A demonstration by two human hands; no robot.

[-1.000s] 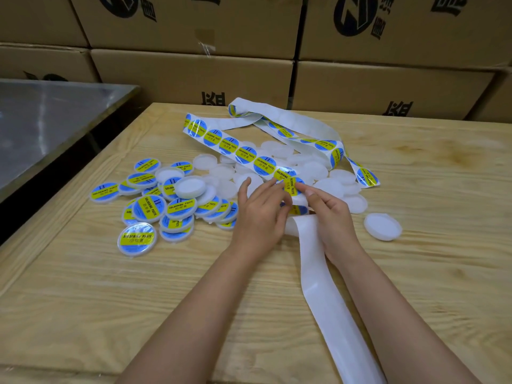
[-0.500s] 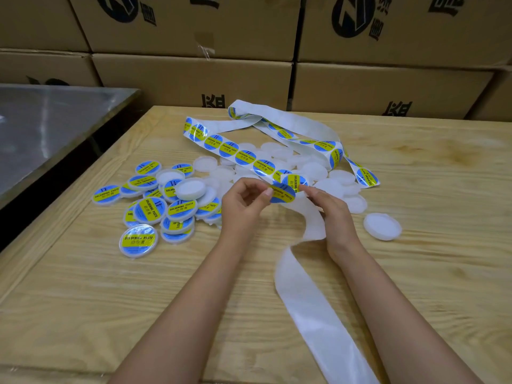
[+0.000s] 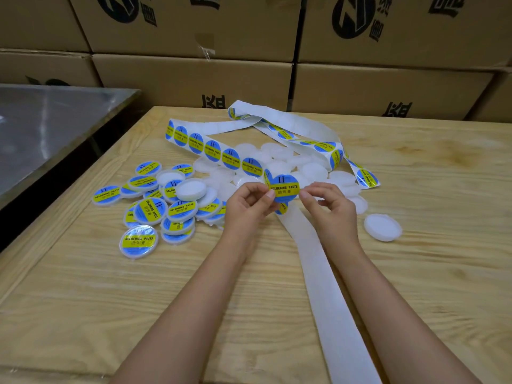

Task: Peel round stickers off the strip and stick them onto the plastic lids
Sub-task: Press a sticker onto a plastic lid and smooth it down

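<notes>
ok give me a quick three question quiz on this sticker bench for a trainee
1. True or false: the left hand and the right hand both pinch one sticker.
2. The labelled lids lie: A left of both hands, B right of both hands, C between them.
3. Fill in: the lone bare lid lies nearest the ___ hand.

Key: 1 true; 2 A; 3 right.

The round sticker (image 3: 284, 187) at frame centre read "II SOLDERING PASTE"; the stickered lids (image 3: 151, 211) at left carried the same words.
</notes>
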